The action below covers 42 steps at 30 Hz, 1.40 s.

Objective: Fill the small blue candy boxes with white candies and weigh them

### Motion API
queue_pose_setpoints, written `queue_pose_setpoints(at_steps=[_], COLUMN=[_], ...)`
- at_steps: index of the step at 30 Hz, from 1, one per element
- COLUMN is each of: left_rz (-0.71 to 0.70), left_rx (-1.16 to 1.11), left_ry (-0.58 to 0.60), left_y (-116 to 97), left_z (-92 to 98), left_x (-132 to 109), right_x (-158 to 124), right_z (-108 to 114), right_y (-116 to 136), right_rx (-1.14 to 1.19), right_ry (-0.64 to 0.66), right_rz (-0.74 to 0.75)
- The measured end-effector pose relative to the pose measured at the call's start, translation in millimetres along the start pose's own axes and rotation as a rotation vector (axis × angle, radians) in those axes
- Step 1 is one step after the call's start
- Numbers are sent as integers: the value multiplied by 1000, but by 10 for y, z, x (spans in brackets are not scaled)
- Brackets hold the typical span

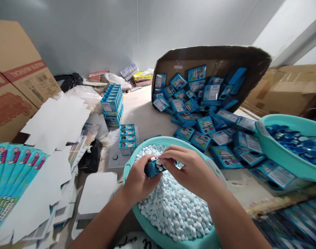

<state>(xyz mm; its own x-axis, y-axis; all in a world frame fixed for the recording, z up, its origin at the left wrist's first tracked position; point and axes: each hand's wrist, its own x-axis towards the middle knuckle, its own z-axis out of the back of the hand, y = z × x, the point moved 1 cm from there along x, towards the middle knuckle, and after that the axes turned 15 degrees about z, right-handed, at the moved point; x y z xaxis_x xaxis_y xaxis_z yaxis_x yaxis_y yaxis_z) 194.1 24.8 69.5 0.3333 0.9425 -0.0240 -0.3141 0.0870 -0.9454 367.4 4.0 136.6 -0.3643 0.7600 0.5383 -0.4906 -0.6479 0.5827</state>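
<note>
Forearms (103,218): reaching in from the bottom edge, over a teal tub (147,232) heaped with white pieces (176,211).
Left hand (139,176): grasping the small blue box.
Right hand (189,166): fingertips gathered at its opening; cannot tell whether they pinch anything.
Blue box (150,170): between the hands above the heap, left hand nearer, wrapped round it; opening faces right hand; long axis mostly hidden.
Carton (170,62): beyond the tub, spilling blue boxes (206,124).
</note>
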Motion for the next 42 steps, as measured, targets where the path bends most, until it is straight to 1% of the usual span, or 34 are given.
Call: queue_pose_setpoints(at_steps=[5,8,11,17,21,25,29,31,33,36,39,42], left_rz=[19,-1,13,6,10,9,-13,-13,3,25,13,-10], left_rx=[2,-2,-1,4,9,1,2,-3,-15,-38,-45,-40], left_ry=[-1,-19,-47,-78,-68,-55,-53,-54,-54,-49,-41,-42], left_y=[53,65,70,94,105,109,136,163,193,215,191,153], left_z=[-4,-7,-11,-23,-25,-24,-26,-28,-29,-26,-22,-20], left_x=[1,-2,-16,-50,-47,-41,-42,-42,-43,-43,-37,-27], right_x=[42,42,18,1,20,33,47,46,35,10,-2,10], right_z=[-20,-48,-76,-109,-150,-189,-128,-56,26,116,113,34], right_y=[17,20,9,12,35,35,32,17,-12,-60,-88,-83], right_rx=[81,126,197,274,309,323,182,87,7,-90,-117,-52], right_ry=[-62,-152,-253,-326,-331,-319,-348,-333,-284,-132,-3,34], right_rz=[-4,-65,-127,-152,-131,-59,38,62,87,138,128,84])
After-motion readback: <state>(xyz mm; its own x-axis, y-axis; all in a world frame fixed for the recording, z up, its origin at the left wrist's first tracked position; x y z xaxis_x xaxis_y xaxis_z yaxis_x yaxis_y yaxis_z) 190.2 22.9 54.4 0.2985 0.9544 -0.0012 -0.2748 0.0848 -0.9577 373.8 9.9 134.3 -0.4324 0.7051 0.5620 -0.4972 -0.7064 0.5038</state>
